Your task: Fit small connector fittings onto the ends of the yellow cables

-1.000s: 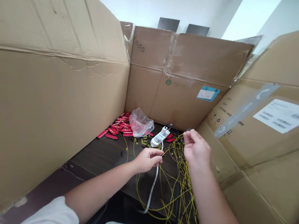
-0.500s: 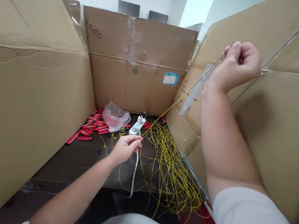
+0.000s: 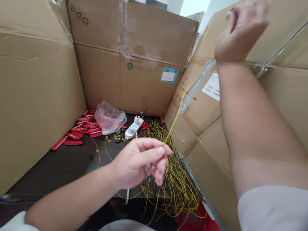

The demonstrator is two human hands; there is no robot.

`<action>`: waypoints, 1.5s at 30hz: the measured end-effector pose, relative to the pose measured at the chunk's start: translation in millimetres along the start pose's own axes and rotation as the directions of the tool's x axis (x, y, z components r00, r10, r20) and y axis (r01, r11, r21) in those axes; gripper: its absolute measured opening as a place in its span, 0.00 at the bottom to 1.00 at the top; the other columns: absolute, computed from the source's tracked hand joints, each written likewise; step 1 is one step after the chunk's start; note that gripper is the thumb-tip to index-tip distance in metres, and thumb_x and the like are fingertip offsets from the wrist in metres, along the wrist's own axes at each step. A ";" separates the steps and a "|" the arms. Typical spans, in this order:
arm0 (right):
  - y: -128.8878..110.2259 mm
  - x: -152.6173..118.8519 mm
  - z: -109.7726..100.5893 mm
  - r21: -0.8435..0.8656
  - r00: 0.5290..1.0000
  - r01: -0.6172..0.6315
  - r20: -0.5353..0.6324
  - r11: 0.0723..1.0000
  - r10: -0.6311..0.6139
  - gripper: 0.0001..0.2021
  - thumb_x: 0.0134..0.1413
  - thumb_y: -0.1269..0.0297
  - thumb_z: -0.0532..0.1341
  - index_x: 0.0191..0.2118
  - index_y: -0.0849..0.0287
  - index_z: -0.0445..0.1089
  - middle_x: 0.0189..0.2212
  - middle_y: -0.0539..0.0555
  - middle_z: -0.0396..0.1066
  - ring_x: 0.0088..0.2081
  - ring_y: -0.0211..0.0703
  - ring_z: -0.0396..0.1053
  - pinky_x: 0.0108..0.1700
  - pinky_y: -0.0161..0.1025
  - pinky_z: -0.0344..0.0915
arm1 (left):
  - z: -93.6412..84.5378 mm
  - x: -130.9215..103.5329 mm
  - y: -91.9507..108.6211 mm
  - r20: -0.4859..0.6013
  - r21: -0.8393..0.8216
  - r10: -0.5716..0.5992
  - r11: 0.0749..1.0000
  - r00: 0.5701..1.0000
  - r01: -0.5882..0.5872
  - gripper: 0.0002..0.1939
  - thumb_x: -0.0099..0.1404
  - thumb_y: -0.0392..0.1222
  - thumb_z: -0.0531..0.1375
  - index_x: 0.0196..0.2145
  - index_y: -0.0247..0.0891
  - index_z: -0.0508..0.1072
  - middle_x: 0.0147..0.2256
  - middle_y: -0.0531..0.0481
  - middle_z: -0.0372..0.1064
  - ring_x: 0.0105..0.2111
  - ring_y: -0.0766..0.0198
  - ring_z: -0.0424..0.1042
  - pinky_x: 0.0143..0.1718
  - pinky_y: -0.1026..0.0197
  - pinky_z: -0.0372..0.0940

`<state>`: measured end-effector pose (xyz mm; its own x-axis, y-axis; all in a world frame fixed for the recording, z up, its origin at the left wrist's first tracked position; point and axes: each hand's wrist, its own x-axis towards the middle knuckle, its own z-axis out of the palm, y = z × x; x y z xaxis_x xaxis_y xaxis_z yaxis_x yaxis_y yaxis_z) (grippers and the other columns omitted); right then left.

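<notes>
A thin yellow cord (image 3: 181,103) runs upward from my left hand (image 3: 142,161), which pinches it between thumb and forefinger near the middle of the view. High at the right, my right hand (image 3: 242,27) is closed and blurred. The cord's upper part passes behind my right wrist, so the grip on it is hidden. Below and right of my left hand lies a tangled heap of yellow cords (image 3: 182,183) on the dark table (image 3: 56,171), some hanging over the front edge.
Cardboard walls (image 3: 98,73) enclose the table at left, back and right. Red packets (image 3: 87,125) are piled at the left beside a clear plastic bag (image 3: 110,118). A white power strip (image 3: 134,128) with its cable stands mid-table, near small yellow bits. Something red (image 3: 198,225) lies at lower right.
My right hand has risen toward the top edge. My left hand has come closer and to the right, still on the cord, which now curves. The whole view has shifted somewhat.
</notes>
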<state>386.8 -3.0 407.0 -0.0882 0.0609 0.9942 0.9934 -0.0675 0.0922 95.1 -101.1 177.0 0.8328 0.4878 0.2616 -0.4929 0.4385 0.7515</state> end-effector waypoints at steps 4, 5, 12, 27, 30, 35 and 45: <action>-5.5 -34.4 33.7 -0.021 0.937 0.105 0.337 0.994 -0.092 0.13 0.63 0.71 0.50 0.43 0.71 0.69 0.45 0.66 0.65 0.47 0.44 0.61 0.49 0.39 0.57 | 6.0 31.4 -50.6 -0.121 -0.204 -0.202 0.963 0.972 0.175 0.05 0.60 0.37 0.61 0.33 0.32 0.73 0.21 0.52 0.65 0.18 0.72 0.65 0.20 0.68 0.66; -6.3 -48.1 45.7 -0.003 0.913 0.121 0.393 0.993 -0.110 0.13 0.63 0.70 0.50 0.43 0.70 0.69 0.44 0.65 0.65 0.47 0.43 0.61 0.49 0.39 0.57 | 5.3 41.3 -66.1 -0.168 -0.243 -0.253 0.947 0.953 0.209 0.04 0.61 0.36 0.60 0.33 0.32 0.72 0.22 0.52 0.65 0.18 0.72 0.66 0.21 0.67 0.67; -14.9 -169.1 118.2 0.080 0.679 0.182 0.711 0.980 -0.184 0.12 0.61 0.69 0.49 0.40 0.65 0.69 0.44 0.61 0.66 0.40 0.43 0.64 0.40 0.37 0.60 | -26.6 100.1 -127.8 -0.507 -0.182 -0.349 0.937 0.788 0.298 0.06 0.63 0.29 0.52 0.28 0.31 0.66 0.21 0.51 0.63 0.19 0.72 0.65 0.24 0.67 0.67; -41.1 -309.9 150.2 0.089 0.256 0.161 0.958 0.983 -0.129 0.14 0.58 0.69 0.52 0.44 0.62 0.73 0.44 0.62 0.68 0.44 0.47 0.68 0.43 0.38 0.62 | -77.9 96.4 -134.0 -0.666 0.046 -0.275 0.913 0.693 0.406 0.08 0.49 0.29 0.66 0.25 0.31 0.69 0.23 0.49 0.68 0.23 0.68 0.68 0.31 0.63 0.65; -42.8 -321.6 154.7 0.061 0.200 0.142 0.976 0.988 -0.089 0.14 0.55 0.70 0.55 0.44 0.61 0.74 0.44 0.62 0.69 0.45 0.48 0.68 0.45 0.38 0.64 | -91.1 75.8 -113.9 -0.638 0.271 -0.150 0.874 0.755 0.403 0.11 0.49 0.36 0.68 0.32 0.32 0.75 0.29 0.45 0.73 0.31 0.62 0.71 0.37 0.61 0.66; -44.9 -334.1 161.5 0.006 0.103 0.101 0.995 0.995 -0.017 0.15 0.50 0.71 0.57 0.44 0.60 0.75 0.45 0.61 0.70 0.45 0.50 0.69 0.44 0.39 0.65 | -122.7 23.8 -59.9 -0.449 0.671 0.019 0.667 0.894 0.323 0.12 0.58 0.43 0.60 0.35 0.32 0.77 0.34 0.43 0.76 0.35 0.59 0.74 0.43 0.57 0.67; -49.6 -344.3 161.0 -0.094 0.031 0.017 0.995 0.995 0.094 0.15 0.53 0.69 0.58 0.46 0.61 0.74 0.45 0.66 0.71 0.45 0.51 0.71 0.43 0.40 0.66 | -235.4 -59.3 20.2 -0.650 0.751 0.495 0.301 0.576 0.588 0.14 0.63 0.44 0.54 0.37 0.35 0.76 0.35 0.46 0.76 0.32 0.63 0.75 0.36 0.63 0.68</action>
<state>379.6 139.8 51.3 0.1626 0.9866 -0.0150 0.9806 -0.1599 0.1135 -23.5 56.5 34.1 0.0723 0.9890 0.1289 0.5302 -0.1476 0.8349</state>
